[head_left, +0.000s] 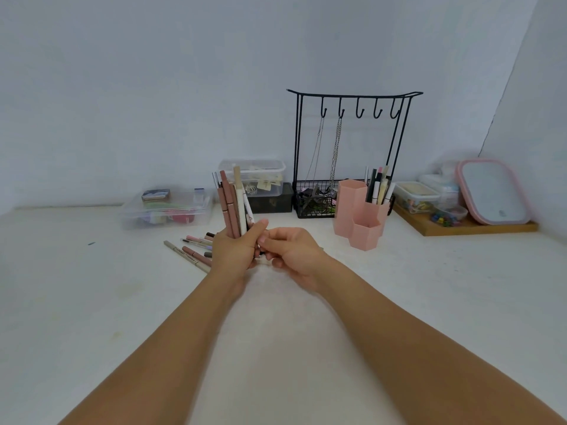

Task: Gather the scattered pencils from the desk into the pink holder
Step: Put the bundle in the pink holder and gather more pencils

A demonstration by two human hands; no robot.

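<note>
At frame centre, the left hand grips an upright bundle of pencils; the right hand curls against its base. More loose pencils lie lower left, the pink holder stands right of centre.

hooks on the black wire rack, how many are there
5, in a row under the top bar of the black wire rack: two left hooks carry silver chains, three right ones hang bare. None look hidden.

Soft, even, slightly dim light with faint shadows, no glare, mild overall softness, and wide-angle bending at the edges.
</note>
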